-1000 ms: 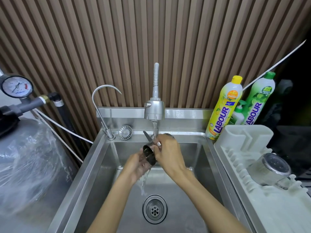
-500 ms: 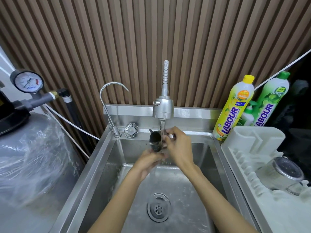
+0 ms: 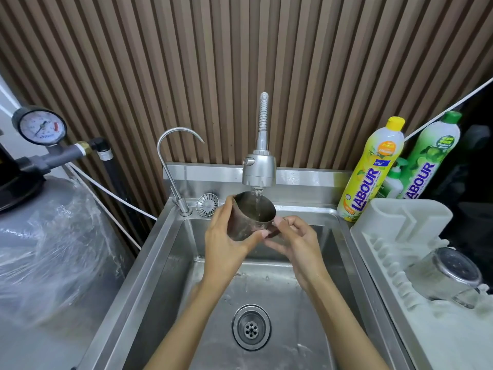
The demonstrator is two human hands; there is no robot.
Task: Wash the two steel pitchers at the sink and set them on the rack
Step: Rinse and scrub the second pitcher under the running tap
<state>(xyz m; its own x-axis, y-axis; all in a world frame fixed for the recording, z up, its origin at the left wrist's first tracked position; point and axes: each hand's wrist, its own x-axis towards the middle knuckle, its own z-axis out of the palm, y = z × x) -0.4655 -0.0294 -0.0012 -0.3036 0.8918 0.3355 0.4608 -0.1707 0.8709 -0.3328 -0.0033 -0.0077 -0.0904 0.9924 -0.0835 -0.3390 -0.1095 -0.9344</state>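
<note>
A small steel pitcher (image 3: 250, 216) is held upright over the sink (image 3: 165, 252), mouth up under the spray tap (image 3: 258, 170). Water runs from the tap into it. My left hand (image 3: 226, 241) wraps around its body from the left. My right hand (image 3: 296, 239) pinches its handle on the right side. The other steel pitcher (image 3: 448, 276) lies on its side on the white drying rack (image 3: 394, 225) at the right, its base turned toward me.
A thin gooseneck tap (image 3: 170, 156) and a loose strainer (image 3: 207, 204) sit at the sink's back left. Two detergent bottles (image 3: 373, 169) stand behind the rack. A plastic-wrapped tank (image 3: 48, 249) with a pressure gauge (image 3: 40, 126) fills the left. The drain (image 3: 251, 327) lies below my arms.
The pitcher has been turned from tilted on its side to mouth up under the running water. My left hand now grips its body and my right hand its handle.
</note>
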